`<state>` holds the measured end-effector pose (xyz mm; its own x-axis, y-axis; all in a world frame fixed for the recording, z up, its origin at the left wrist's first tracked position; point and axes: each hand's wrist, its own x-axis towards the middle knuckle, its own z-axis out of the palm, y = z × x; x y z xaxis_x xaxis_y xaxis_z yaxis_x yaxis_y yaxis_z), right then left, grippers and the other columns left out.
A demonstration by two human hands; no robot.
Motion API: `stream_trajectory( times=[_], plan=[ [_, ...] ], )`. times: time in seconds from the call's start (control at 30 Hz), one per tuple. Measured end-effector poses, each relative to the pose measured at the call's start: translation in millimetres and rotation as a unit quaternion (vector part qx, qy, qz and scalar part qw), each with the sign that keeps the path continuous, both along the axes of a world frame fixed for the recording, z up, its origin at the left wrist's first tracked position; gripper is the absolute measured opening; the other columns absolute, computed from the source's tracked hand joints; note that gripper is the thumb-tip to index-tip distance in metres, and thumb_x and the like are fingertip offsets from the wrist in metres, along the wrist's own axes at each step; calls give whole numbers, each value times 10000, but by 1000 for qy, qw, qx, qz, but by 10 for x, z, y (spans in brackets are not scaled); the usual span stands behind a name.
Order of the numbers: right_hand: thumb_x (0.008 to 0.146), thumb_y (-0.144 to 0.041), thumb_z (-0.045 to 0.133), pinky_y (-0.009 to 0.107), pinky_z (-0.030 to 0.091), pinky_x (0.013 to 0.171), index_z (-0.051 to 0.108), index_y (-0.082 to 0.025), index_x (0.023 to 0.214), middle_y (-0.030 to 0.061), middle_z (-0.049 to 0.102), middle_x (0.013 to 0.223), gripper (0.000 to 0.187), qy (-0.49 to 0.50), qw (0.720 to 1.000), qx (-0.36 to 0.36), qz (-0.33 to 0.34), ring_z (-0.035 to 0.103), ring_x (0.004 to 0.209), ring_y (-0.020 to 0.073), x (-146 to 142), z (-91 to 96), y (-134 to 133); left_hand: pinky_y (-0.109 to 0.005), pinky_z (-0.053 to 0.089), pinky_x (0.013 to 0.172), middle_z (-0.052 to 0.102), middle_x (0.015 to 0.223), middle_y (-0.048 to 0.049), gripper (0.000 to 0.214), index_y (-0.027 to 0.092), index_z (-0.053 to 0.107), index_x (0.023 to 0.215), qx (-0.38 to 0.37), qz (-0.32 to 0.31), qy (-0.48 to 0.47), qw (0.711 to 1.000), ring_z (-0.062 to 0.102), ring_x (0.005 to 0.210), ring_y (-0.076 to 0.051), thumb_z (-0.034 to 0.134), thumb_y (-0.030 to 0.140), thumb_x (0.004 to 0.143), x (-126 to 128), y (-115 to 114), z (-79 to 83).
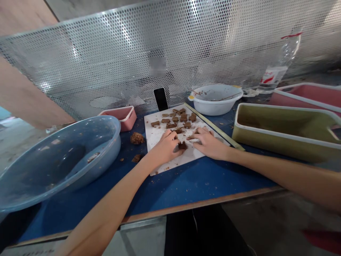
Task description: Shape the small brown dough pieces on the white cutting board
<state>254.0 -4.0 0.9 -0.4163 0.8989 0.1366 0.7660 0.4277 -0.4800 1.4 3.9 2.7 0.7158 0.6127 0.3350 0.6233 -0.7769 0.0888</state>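
Observation:
A white board (161, 142) lies on the blue tabletop, strewn with brown crumbs. My left hand (167, 146) is curled at the middle of the board, thumb and fingers around a small brown clay-like piece (182, 145). Just right of that piece rests my right hand (206, 143), its fingers spread low over the board and apart from one another; what lies under its fingertips is hidden. Beyond both hands several small brown molded pieces (183, 117) sit in loose rows. A flatter brown piece (178, 131) lies between the hands and those rows.
Left stand a large blue basin (112, 142), a small pink tub (130, 119) and brown lumps (136, 138). A yellowish strip (213, 125) edges the board. Behind are a phone (161, 99), white basin (217, 105) and perforated metal screen (106, 64). Right: green trough (282, 137), pink trough (309, 97), bottle (277, 71).

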Motion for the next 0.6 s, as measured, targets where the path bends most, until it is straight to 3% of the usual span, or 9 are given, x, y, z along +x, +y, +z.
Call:
stream_trajectory(
  times=[0.37,0.6],
  plan=[
    [1047,-307,559,612,401,1203,817,-270,1297,143,636,1254,361,7,1000,5,2,519,1386,394,3,-33,7,-487,537,1076,607,1134,-133,275,146,766,1039,26,-29,34,999,544,1177,-313,662,392,1106,-45,44,-3],
    [1049,-309,556,619,400,1210,815,-264,1305,146,637,1246,368,12,1000,14,14,528,1363,386,13,-70,19,-507,495,1128,620,1249,-148,225,172,758,1188,26,-30,63,997,527,1253,-328,613,334,1130,-137,102,43]
  ],
)
